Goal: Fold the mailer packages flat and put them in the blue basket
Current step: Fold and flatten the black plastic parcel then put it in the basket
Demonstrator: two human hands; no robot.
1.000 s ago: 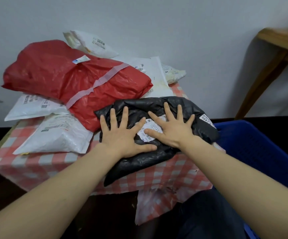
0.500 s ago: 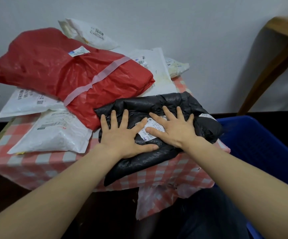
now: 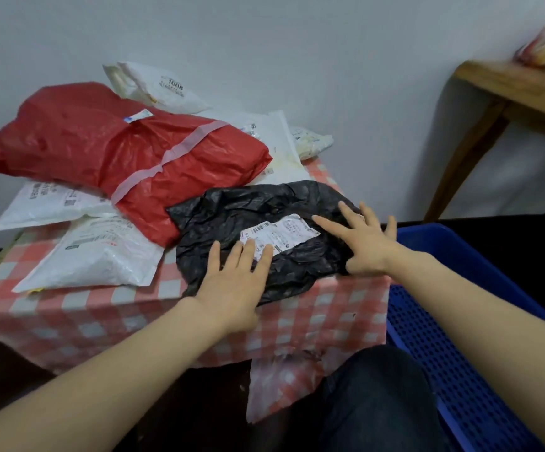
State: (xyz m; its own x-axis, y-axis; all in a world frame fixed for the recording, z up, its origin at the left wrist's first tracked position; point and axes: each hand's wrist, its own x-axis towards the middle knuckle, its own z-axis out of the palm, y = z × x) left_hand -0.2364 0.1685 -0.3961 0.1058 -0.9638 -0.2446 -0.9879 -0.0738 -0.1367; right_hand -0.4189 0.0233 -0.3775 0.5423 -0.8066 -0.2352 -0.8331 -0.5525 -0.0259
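A crumpled black mailer (image 3: 232, 216) with a white shipping label lies at the front right of the checked table. My left hand (image 3: 233, 278) lies flat on its near edge, fingers straight. My right hand (image 3: 364, 243) rests with spread fingers on the mailer's right end. The blue basket (image 3: 454, 327) stands on the floor to the right of the table, below my right forearm. A big red mailer (image 3: 101, 148) with a pink tape band sits behind the black one.
Several white mailers (image 3: 98, 256) lie around and under the red one on the red-checked tablecloth (image 3: 134, 321). A wooden table (image 3: 506, 93) stands at the far right against the white wall. My dark-trousered knee (image 3: 378, 402) is beside the basket.
Both hands have slid apart on the black mailer: the left toward its near edge, the right to its right end. The label is now uncovered and the mailer lies flatter.
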